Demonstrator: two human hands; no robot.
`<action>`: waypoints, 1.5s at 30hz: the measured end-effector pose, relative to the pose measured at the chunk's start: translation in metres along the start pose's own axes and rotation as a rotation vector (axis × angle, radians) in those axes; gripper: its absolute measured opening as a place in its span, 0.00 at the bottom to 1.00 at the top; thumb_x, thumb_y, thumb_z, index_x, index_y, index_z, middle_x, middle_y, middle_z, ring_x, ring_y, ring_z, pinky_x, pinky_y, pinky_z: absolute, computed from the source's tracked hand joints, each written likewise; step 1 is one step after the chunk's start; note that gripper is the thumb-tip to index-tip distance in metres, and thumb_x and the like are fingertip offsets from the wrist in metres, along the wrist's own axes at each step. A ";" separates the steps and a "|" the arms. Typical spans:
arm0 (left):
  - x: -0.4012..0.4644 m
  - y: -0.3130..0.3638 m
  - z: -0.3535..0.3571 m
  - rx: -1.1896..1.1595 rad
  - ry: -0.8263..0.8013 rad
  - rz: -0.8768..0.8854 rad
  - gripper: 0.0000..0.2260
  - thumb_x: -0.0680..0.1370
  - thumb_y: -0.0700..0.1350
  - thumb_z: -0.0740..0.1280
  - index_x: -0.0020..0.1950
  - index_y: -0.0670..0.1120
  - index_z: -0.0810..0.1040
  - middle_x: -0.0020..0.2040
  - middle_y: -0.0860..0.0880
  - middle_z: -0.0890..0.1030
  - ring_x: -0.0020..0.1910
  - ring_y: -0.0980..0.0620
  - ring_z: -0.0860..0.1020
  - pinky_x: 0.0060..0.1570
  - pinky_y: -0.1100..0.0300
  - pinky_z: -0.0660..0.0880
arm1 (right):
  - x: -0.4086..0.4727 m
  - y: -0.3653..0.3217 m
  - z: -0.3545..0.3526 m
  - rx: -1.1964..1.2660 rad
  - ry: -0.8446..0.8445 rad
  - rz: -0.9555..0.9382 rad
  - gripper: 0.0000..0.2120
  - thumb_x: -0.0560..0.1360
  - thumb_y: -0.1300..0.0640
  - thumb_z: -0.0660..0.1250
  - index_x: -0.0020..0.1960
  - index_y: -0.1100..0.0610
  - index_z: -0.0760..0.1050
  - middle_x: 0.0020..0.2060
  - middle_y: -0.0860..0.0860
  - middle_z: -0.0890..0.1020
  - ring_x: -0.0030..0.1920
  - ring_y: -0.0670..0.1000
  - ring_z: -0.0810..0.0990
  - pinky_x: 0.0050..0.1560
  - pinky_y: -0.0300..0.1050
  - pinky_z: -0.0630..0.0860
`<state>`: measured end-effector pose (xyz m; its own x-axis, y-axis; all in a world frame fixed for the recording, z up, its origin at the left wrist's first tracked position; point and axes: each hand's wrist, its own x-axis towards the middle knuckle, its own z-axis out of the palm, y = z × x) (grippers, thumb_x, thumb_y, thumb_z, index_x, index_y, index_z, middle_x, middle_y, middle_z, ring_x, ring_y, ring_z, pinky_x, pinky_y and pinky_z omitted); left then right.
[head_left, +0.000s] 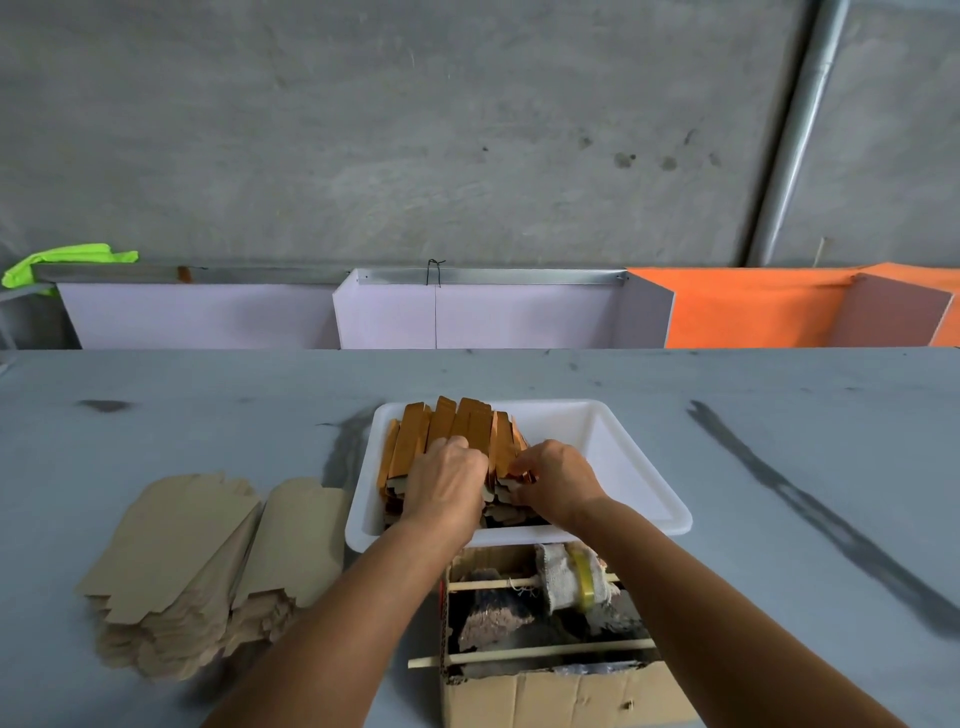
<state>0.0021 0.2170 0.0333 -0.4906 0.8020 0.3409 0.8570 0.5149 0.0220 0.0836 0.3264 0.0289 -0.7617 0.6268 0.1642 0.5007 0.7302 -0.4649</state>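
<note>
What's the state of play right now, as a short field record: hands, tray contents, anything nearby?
left hand: fingers curled down into the gold carton blanks, gripping them
right hand: pinches the near edges of the same blanks
gold carton blanks: stand on edge, packed in the left part of the white tray
white tray: sits on the grey table
left of tray: stack of flat brown carton blanks
near side of tray: open cardboard box holding a tape roll

Orange-gold folded cartons (457, 436), flat, stand on edge in a packed row, leaning, filling the left half of white tray (613, 441).
</note>
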 end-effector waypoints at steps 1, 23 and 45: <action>0.001 0.000 0.000 0.000 0.002 0.000 0.13 0.73 0.41 0.72 0.57 0.45 0.79 0.51 0.49 0.75 0.52 0.51 0.72 0.46 0.60 0.70 | 0.000 0.000 0.000 -0.009 -0.001 0.000 0.14 0.72 0.59 0.71 0.57 0.51 0.80 0.57 0.51 0.79 0.54 0.51 0.77 0.55 0.42 0.74; -0.009 -0.018 0.005 -0.144 0.095 -0.063 0.14 0.75 0.47 0.70 0.59 0.45 0.78 0.58 0.50 0.75 0.57 0.52 0.71 0.54 0.60 0.71 | -0.005 -0.008 -0.002 0.021 0.016 -0.012 0.13 0.74 0.61 0.67 0.56 0.52 0.80 0.56 0.51 0.81 0.52 0.51 0.78 0.54 0.42 0.75; -0.012 -0.026 0.008 -0.162 -0.088 -0.108 0.19 0.81 0.56 0.54 0.70 0.56 0.68 0.71 0.48 0.68 0.69 0.48 0.63 0.63 0.50 0.62 | -0.009 -0.027 -0.006 -0.113 -0.023 -0.035 0.11 0.79 0.57 0.60 0.56 0.51 0.79 0.51 0.50 0.81 0.44 0.49 0.73 0.31 0.34 0.60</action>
<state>-0.0157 0.1962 0.0208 -0.5868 0.7716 0.2455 0.8093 0.5497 0.2068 0.0798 0.3025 0.0451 -0.7880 0.5951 0.1578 0.5160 0.7782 -0.3579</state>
